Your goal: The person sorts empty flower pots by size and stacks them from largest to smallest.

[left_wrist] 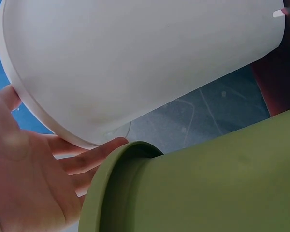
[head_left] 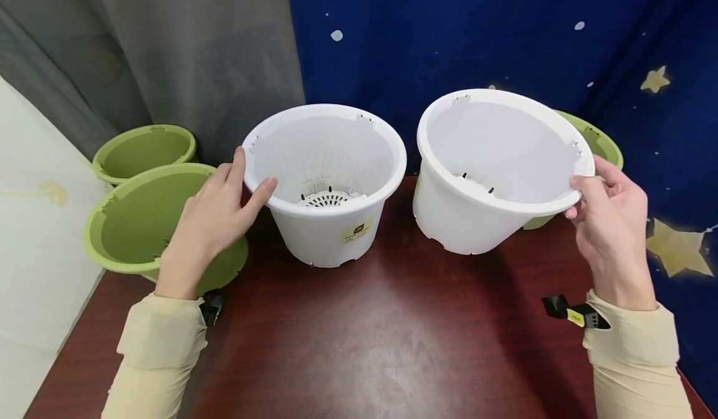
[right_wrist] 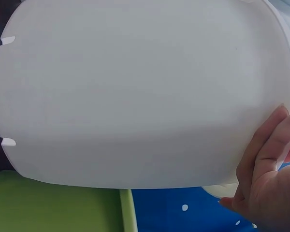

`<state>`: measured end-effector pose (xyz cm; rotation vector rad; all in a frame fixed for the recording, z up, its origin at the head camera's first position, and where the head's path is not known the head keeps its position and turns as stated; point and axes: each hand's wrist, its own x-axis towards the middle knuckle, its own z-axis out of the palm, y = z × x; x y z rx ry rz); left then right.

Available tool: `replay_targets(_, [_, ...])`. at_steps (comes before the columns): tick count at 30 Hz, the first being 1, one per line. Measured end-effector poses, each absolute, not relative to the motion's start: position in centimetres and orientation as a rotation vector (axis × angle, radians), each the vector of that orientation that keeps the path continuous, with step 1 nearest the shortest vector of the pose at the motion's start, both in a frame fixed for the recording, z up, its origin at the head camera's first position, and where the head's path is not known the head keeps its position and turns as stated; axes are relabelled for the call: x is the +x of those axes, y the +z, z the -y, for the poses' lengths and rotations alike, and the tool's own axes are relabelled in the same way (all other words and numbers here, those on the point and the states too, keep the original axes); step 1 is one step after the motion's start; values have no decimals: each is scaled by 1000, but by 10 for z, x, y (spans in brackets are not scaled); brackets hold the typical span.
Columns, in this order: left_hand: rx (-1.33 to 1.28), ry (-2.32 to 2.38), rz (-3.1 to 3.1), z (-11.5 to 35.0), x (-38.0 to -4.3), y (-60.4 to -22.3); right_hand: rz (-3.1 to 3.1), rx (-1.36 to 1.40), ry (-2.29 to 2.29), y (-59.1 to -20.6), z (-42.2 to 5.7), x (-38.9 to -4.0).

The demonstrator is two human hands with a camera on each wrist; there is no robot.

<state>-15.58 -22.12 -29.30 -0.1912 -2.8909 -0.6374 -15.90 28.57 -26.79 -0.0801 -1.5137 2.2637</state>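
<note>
Two white plastic flowerpots are in the middle of the head view. My right hand [head_left: 614, 219] grips the rim of the right white flowerpot [head_left: 465, 219], thumb over the rim and fingers against the outer wall. That pot is tilted, its mouth facing me, and slotted drainage parts show inside. The left white flowerpot [head_left: 320, 235] stands on the table with a yellow label on its front. My left hand [head_left: 215, 210] is at its left rim, thumb and fingers spread and mostly straight, fingertips touching the edge. In the left wrist view, a green flowerpot [left_wrist: 222, 183] overlaps some of those fingers.
On the left stand two green flowerpots, a near one [head_left: 146, 219] and a farther one [head_left: 143, 148]. Another green pot [head_left: 603, 141] is partly hidden behind the right white one. The dark red table [head_left: 359, 344] meets a blue starred curtain [head_left: 449, 26] and a grey curtain [head_left: 213, 45].
</note>
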Motion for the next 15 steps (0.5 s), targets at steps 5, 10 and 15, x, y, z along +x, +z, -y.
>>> replay_targets(5, [-193, -642, 2886, 221, -157, -293, 1490, -69, 2267, -259, -288, -160])
replay_targets(10, [-190, -648, 2888, 221, -156, -292, 1449, -49, 2287, -253, -290, -161])
replay_targets(15, [-186, -654, 2896, 221, -155, -292, 1446, -41, 2275, -247, -289, -160])
